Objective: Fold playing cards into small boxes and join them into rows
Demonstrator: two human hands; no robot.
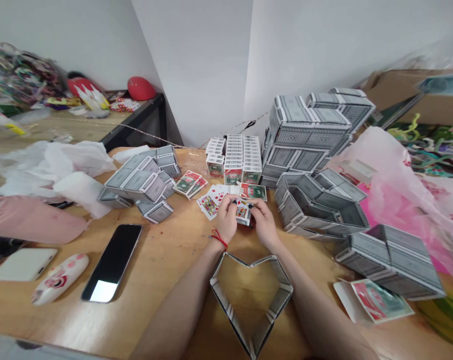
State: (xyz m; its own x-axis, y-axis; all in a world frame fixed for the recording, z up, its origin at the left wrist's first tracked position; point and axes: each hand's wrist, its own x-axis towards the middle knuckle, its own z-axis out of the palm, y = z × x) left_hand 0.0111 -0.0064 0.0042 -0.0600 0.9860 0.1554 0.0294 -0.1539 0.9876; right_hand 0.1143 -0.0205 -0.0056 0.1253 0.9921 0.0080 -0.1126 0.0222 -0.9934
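Below a pale wall [200, 75], our surface [170, 280] carries boxed decks [234, 155] near its far edge, likely for reach; toward the front edge, our left fingers [231, 212] and right fingers [257, 214] pinch playing cards [243, 214] from both sides, probably keeping them square

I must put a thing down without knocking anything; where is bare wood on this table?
Widest: between the smartphone and the left forearm. Narrower: between the right forearm and the open playing-card box. Crowded: the far middle, with loose playing cards and playing-card boxes, and the right, with stacked card structures.
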